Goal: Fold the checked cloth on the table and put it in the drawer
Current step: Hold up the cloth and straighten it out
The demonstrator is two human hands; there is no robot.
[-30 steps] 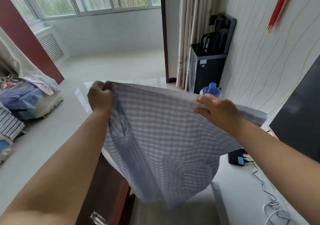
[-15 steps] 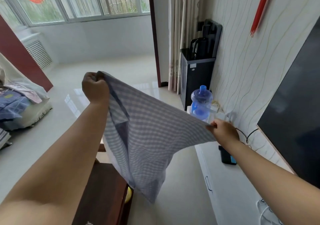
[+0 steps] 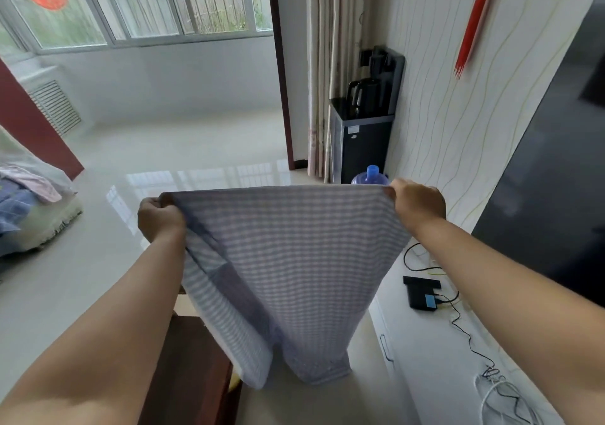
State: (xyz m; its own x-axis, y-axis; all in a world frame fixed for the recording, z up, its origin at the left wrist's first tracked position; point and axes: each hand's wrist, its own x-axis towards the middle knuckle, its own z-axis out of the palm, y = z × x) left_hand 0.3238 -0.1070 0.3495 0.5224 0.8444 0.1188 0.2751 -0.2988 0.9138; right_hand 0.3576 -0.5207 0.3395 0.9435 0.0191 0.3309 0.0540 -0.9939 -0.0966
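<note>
While cloth (image 3: 288,261) hangs above brown table (image 3: 193,369), left hand (image 3: 160,218) and right hand (image 3: 417,206) pinch top corners, wide apart, likely stretching it flat for neat fold.

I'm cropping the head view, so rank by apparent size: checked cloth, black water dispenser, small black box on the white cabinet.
1. Blue-and-white checked cloth, nearest the camera, so inflated.
2. Tall black water dispenser.
3. Small black box, clearly smallest.

Checked cloth (image 3: 288,261) between raised hands (image 3: 160,218)
</note>
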